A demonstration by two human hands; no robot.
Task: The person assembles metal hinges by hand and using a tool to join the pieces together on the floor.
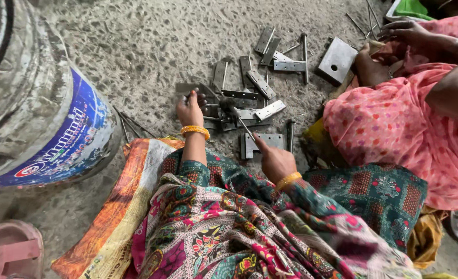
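My left hand [190, 109] reaches down onto a pile of grey metal hinge plates [249, 98] on the speckled floor, its fingers closed on a dark piece at the pile's left edge. My right hand [274, 159] grips a thin rod-like tool [242, 121] with a dark head, angled up and left over the pile. A folded hinge plate [262, 141] lies just beside my right hand. Both wrists wear orange bangles. My patterned clothing fills the lower frame.
A large worn drum [38, 108] with a blue band stands at the left. Another person in pink clothing [394, 119] sits at the right, their hand near a square steel block [337, 59]. Loose metal pins [131, 124] lie by the drum; a pink sandal [12, 248] is at bottom left.
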